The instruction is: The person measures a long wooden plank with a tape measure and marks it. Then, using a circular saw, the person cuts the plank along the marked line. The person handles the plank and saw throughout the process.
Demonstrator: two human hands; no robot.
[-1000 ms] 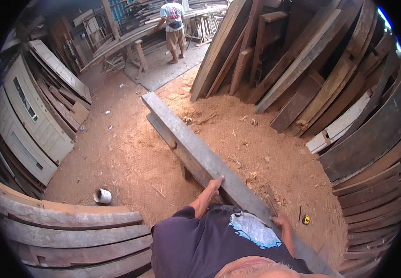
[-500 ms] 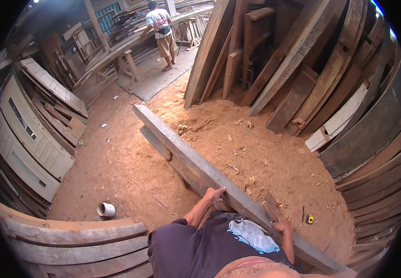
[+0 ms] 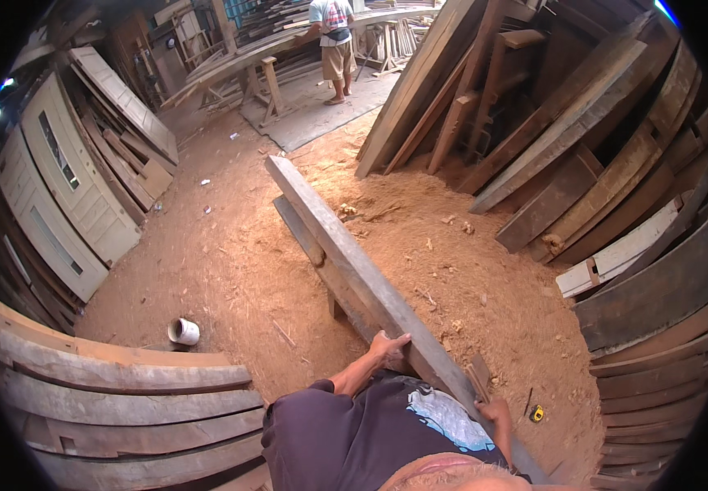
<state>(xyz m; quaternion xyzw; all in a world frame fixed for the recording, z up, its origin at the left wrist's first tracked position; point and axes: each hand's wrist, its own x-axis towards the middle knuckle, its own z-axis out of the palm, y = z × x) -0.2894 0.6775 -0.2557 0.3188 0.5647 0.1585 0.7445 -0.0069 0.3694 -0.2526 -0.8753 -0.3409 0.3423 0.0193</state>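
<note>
A long grey wooden beam [image 3: 354, 260] runs diagonally from the far middle down past my right side. Beneath its far part lies a darker plank [image 3: 298, 227], with a short wooden leg [image 3: 336, 308] under it. My left hand [image 3: 388, 348] grips the near edge of the beam, thumb and fingers closed over it. Further down, my right hand [image 3: 495, 411] is closed at the same beam, its fingertips partly hidden. Just beyond that hand, a short brown piece of wood [image 3: 478, 375] sticks out past the beam; I cannot tell whether I touch it.
Sawdust and shavings cover the floor [image 3: 231, 254]. A yellow tape measure [image 3: 536, 413] lies at right, a white bucket [image 3: 184, 331] at left. Leaning boards [image 3: 559, 180], stacked planks [image 3: 125, 401] and door panels [image 3: 72, 176] stand around. A co-worker [image 3: 336, 49] stands at a far bench.
My view has shifted, so the surroundings sit further right and higher. Both hands stay on the beam at about the same places. The co-worker remains at the bench.
</note>
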